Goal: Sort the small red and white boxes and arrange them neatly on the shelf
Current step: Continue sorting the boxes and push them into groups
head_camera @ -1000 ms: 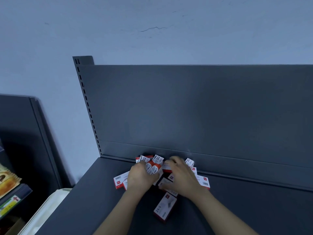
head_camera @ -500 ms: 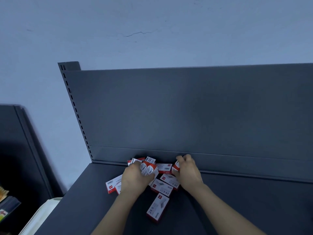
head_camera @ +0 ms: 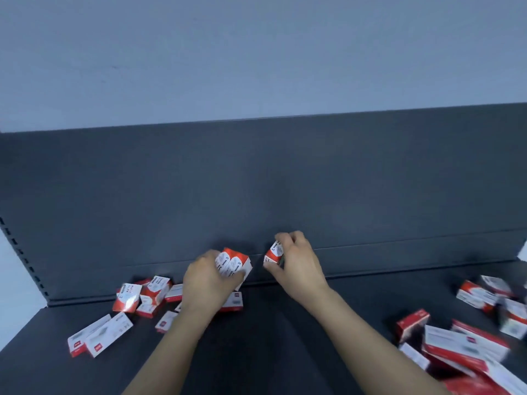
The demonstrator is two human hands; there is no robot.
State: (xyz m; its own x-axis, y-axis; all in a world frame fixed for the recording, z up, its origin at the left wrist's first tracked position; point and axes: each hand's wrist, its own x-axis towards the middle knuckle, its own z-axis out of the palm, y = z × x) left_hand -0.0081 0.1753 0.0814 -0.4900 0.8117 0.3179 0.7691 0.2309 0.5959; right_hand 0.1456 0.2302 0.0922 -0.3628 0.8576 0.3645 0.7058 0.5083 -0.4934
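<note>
My left hand [head_camera: 206, 283] is closed around two small red and white boxes [head_camera: 234, 263], held side by side just above the dark shelf [head_camera: 271, 332]. Close to the shelf's back panel, my right hand [head_camera: 296, 262] pinches a single red and white box [head_camera: 274, 252]. A loose heap of the same boxes [head_camera: 142, 295] lies left of my left hand, with two longer flat boxes [head_camera: 99, 334] nearer the front. One more box [head_camera: 234, 302] lies flat under my left wrist.
A second, larger pile of red and white boxes [head_camera: 467, 343] is scattered over the shelf's right side, blurred. The dark back panel [head_camera: 256, 181] rises behind my hands, a perforated upright [head_camera: 25, 260] at its left end. A pale wall is above.
The view has swung right and closer, bringing the right-hand pile into sight. Both hands have lifted off the heap, each holding boxes and moved right toward the back panel.
</note>
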